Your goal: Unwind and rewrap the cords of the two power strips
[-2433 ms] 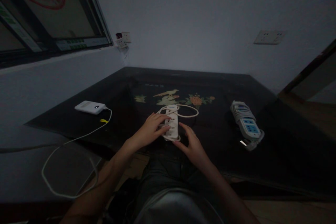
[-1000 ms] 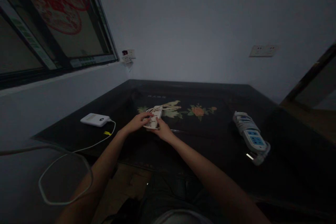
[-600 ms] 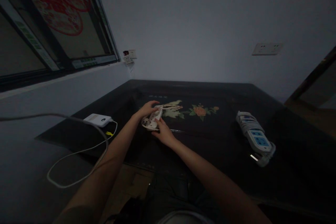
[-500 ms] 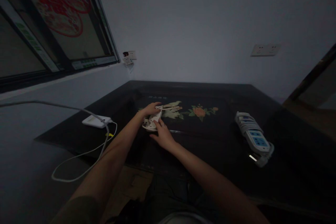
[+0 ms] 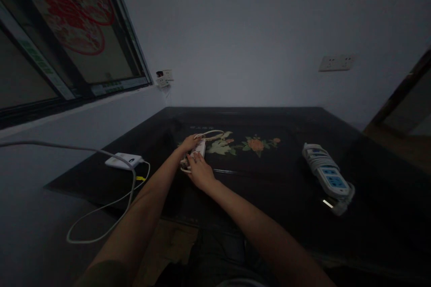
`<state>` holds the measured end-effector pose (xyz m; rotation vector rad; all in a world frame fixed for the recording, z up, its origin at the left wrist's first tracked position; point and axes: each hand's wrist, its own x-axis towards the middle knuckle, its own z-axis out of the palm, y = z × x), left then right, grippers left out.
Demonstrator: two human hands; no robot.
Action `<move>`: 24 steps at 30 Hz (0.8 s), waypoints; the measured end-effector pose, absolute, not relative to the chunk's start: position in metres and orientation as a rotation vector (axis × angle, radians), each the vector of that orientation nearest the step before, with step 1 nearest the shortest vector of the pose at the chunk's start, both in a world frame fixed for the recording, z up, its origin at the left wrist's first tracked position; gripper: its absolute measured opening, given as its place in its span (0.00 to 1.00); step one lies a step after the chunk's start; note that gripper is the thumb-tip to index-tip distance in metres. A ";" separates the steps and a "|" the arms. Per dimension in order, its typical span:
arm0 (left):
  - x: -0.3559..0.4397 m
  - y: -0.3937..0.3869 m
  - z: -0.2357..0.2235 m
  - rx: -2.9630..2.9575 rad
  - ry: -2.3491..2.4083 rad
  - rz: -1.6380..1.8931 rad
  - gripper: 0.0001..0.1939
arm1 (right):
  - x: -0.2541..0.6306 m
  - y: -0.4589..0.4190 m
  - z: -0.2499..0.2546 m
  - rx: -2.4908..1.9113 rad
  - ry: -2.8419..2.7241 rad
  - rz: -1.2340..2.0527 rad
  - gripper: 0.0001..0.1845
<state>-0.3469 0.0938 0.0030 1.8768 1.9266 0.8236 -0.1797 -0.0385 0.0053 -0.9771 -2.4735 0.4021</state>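
A white power strip (image 5: 201,147) lies on the dark tabletop (image 5: 256,197), left of the printed flowers. My left hand (image 5: 190,143) is closed around its far end, where a pale cord (image 5: 213,132) loops out to the right. Over the near end my right hand (image 5: 202,174) is curled, fingers on the strip's face. More of the cord (image 5: 185,171) shows in a bend below that end. My hands cover part of the strip and its cord, and dim light blurs the details.
On the right lies another power strip (image 5: 332,179) with blue sockets, its cord wound around it. A white box-shaped device (image 5: 123,160) with a thin cable sits at left. A grey cable (image 5: 84,148) hangs across the left side. Wall sockets (image 5: 336,63) are above the table.
Both hands and the power strip have shifted slightly left. The cord loop at the far end has risen and opened wider. My right hand's fingers have drawn in over the strip.
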 end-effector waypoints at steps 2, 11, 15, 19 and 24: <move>-0.348 0.094 0.003 1.840 1.958 0.867 0.21 | -0.178 -0.037 0.002 -0.950 -2.505 0.375 0.30; -0.359 0.092 0.005 1.794 2.105 0.911 0.21 | -0.180 -0.049 0.005 -1.045 -2.548 0.214 0.24; -0.370 0.085 0.008 1.824 2.142 0.889 0.19 | -0.182 -0.052 0.009 -1.083 -2.541 0.165 0.24; -0.380 0.077 0.011 1.815 2.161 0.872 0.22 | -0.181 -0.051 0.008 -1.027 -2.508 0.179 0.23; -0.392 0.068 0.012 1.773 2.192 0.878 0.24 | -0.178 -0.051 0.008 -1.021 -2.468 0.227 0.24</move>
